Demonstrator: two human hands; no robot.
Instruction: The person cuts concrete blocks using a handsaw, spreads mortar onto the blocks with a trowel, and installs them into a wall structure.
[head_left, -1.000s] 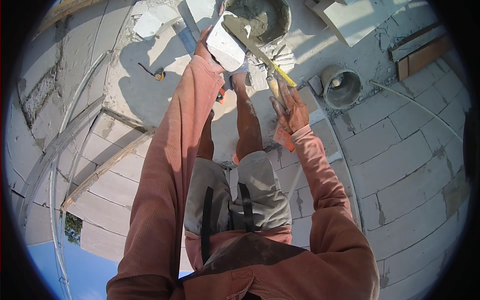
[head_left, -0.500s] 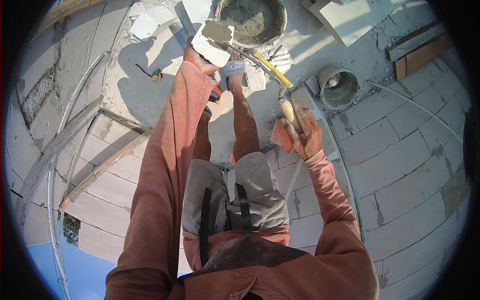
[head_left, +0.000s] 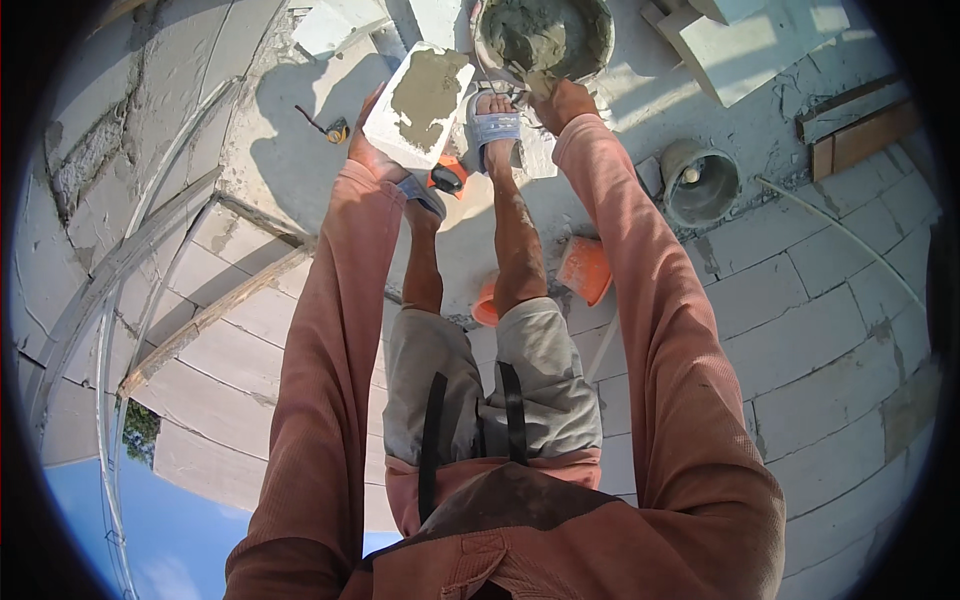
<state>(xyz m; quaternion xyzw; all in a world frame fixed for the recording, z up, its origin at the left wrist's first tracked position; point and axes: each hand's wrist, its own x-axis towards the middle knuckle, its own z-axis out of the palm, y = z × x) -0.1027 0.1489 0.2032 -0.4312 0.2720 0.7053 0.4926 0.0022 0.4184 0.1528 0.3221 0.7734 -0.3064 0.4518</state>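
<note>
Likely the wet mortar slides off: the left hand (head_left: pixel 372 150) has its grip pinching 1 tilted white block (head_left: pixel 420 105) at 11 o'clock, while the right hand's (head_left: pixel 562 100) grip, wrapped round something unseen, digs into the mortar tub (head_left: pixel 595 40) at 12

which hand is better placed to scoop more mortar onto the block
Right, probably. The right hand is already at the rim of the mortar bucket, while the left hand is busy gripping the white block, mortar-smeared face up.
</note>
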